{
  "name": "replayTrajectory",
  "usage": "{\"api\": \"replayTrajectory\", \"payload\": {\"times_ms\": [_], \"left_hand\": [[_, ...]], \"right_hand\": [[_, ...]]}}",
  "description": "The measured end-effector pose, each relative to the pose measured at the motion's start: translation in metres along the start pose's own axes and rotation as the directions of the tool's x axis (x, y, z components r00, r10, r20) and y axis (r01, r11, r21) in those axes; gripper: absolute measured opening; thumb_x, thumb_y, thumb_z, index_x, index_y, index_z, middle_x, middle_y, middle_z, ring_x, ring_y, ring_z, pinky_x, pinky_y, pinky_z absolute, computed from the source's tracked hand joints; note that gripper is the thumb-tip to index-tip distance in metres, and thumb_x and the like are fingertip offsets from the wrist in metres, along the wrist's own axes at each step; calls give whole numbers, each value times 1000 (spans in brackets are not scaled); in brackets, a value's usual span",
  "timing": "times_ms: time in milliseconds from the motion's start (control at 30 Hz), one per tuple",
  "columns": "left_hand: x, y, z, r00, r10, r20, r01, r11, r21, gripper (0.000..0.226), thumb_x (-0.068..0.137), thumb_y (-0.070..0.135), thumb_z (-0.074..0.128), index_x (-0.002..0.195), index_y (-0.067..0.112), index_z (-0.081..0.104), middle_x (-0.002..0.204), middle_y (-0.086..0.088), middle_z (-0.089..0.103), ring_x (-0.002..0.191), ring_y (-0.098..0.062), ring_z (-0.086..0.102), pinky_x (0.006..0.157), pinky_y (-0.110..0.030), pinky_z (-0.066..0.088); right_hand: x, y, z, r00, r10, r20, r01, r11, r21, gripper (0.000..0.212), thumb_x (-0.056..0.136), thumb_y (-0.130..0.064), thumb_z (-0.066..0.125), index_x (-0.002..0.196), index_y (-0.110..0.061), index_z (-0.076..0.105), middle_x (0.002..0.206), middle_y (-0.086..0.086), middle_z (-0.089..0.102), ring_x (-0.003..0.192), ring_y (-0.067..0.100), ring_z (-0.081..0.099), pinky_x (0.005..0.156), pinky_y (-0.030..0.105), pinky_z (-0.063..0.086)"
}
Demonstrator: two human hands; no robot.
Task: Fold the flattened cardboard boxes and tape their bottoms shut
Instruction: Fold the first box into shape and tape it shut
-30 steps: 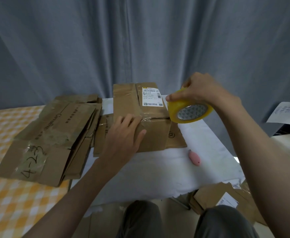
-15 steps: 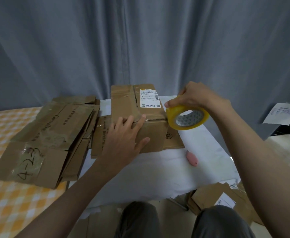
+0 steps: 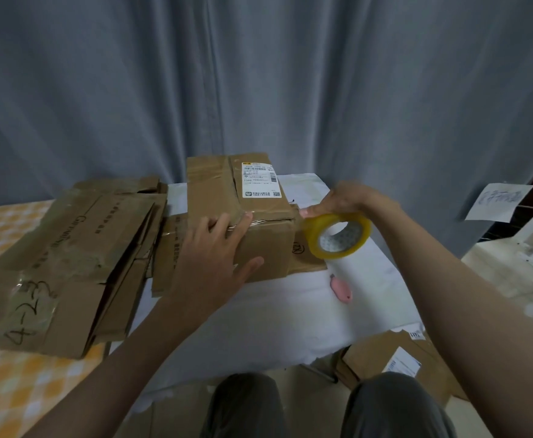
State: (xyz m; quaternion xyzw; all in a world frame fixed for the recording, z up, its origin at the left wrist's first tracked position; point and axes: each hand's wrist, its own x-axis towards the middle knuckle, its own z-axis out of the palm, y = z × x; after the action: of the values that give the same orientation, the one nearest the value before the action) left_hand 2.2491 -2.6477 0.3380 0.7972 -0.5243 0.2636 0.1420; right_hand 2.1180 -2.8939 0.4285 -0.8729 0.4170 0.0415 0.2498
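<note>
Your left hand (image 3: 210,257) lies flat and spread over the near edge of the folded box (image 3: 243,216), grasping nothing, just pressing the flaps down, while your right hand (image 3: 344,200) has its grip closed on the roll of yellow tape (image 3: 338,235), held just off the box's right side. A shiny strip already seems to run along the seam under your left fingertips, so the step in hand looks like drawing the tape across the closed flaps. To do it well, keep the palm weight on the flaps so the seam stays shut, pull the roll low and level so the strip lands without wrinkles, and carry it past the right edge and down the side wall before you cut. Smooth it with your left fingers from the middle outward. The pink cutter (image 3: 341,287) lies on the white tabletop (image 3: 274,327) near the roll, well within reach. The box stands in the middle of the tabletop, towards the far side, resting partly on a flattened sheet; it is worn brown cardboard with creased flaps, old tape marks and a white shipping label (image 3: 260,180) on its far top face. More flattened boxes (image 3: 69,257) are stacked to the left, still waiting to be folded.
</note>
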Motion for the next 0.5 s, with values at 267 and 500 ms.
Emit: {"api": "replayTrajectory", "payload": {"times_ms": [267, 500], "left_hand": [[2, 1, 1, 1000, -10, 9, 10, 1000, 20, 77, 88, 72, 37, 145, 21, 47, 114, -5, 53, 93, -23, 44, 75, -37, 41], [6, 4, -3, 1000, -10, 9, 10, 1000, -9, 74, 89, 71, 36, 139, 19, 53, 111, -8, 53, 92, -27, 45, 74, -38, 40]], "right_hand": [[13, 21, 22, 981, -62, 183, 7, 957, 289, 97, 36, -89, 73, 104, -20, 74, 108, 1, 73, 103, 22, 68, 98, 42, 54], [6, 65, 56, 922, 133, -363, 107, 814, 571, 32, 99, -37, 54, 96, -8, 64, 95, 6, 65, 90, 25, 63, 76, 35, 52]]}}
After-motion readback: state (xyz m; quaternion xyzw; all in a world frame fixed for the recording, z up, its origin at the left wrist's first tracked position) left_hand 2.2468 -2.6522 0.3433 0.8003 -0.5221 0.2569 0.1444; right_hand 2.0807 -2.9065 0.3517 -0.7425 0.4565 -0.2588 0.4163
